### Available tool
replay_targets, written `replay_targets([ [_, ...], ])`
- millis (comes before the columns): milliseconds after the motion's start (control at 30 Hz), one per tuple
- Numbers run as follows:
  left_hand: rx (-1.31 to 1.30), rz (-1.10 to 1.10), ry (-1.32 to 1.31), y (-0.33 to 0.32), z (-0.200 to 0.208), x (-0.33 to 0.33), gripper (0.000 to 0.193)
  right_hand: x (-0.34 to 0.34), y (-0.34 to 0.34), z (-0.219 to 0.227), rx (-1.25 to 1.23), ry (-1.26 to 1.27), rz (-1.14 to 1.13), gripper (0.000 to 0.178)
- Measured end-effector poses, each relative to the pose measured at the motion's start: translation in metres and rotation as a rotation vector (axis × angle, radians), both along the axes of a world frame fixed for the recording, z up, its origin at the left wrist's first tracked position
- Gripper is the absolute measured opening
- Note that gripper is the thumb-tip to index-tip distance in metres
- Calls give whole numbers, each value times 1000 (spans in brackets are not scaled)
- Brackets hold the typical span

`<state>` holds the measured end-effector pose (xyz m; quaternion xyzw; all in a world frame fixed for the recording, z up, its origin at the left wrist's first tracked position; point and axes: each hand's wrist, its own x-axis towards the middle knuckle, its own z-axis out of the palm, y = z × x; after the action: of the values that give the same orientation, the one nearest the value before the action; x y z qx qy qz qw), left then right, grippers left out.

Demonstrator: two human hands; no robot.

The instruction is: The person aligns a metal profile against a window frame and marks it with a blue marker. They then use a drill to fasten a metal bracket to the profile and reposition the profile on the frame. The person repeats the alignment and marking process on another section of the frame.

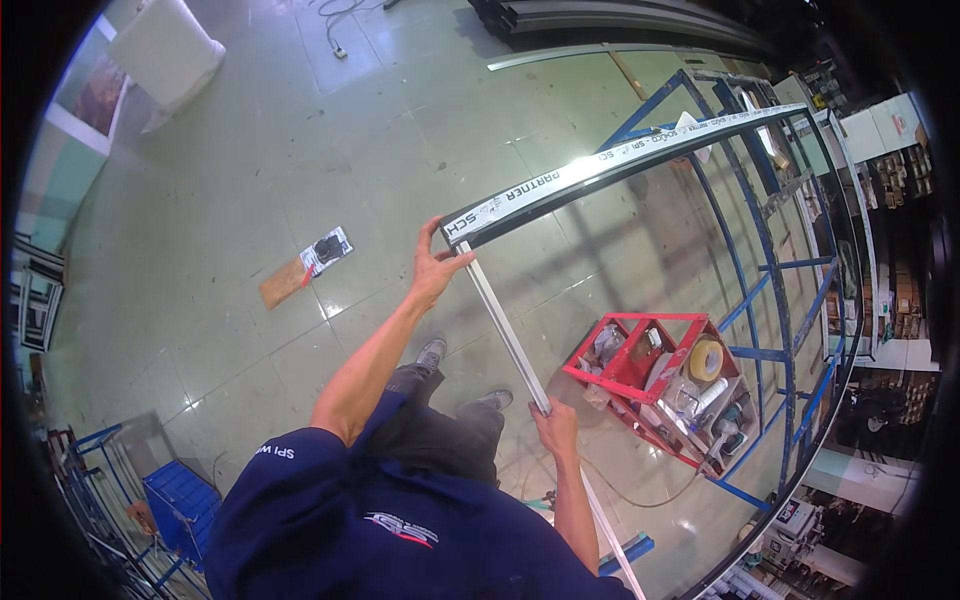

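Note:
A long dark frame [640, 160] with a white printed film along its top face rests on a blue metal stand [765, 230]. At the frame's near-left corner, my left hand [432, 275] grips with fingers on the outer end and thumb near the end of a slim pale strip [505, 330]. This straight strip runs from that corner back toward my right side. My right hand [558, 425] is closed around it about midway, with the strip passing through the fingers. Whether the strip's end touches the frame is hard to make out.
A red-framed tool cart [640, 385] holding tape rolls, bottles and a power tool stands right of my right hand. A brown board and dark item [310, 265] lie on the floor to the left. Dark profiles [620, 22] lie at the back; a blue crate [182, 510] stands lower left.

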<state>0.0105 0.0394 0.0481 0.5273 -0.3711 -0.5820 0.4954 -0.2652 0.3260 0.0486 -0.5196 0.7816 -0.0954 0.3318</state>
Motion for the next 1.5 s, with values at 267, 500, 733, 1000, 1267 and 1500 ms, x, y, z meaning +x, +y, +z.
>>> replay_targets([
  [267,-5,-1,105,-2,-29,12,80,9,1,0,-88,-10,19,28],
  [500,61,44,328,-11,-41,10,69,9,2,-2,-111,6,14,30],
  [733,-26,7,191,-11,-46,8,67,16,-5,14,-14,66,-50,33],
  [1000,-34,-129,12,-24,-51,13,64,83,14,16,-783,-112,-174,34],
  [1267,-19,-684,-569,-71,20,-1,68,117,23,-62,-762,-1436,-1222,77],
  [1500,-1,-815,-781,-74,3,-9,61,79,16,-92,-965,-1407,-1386,74],
])
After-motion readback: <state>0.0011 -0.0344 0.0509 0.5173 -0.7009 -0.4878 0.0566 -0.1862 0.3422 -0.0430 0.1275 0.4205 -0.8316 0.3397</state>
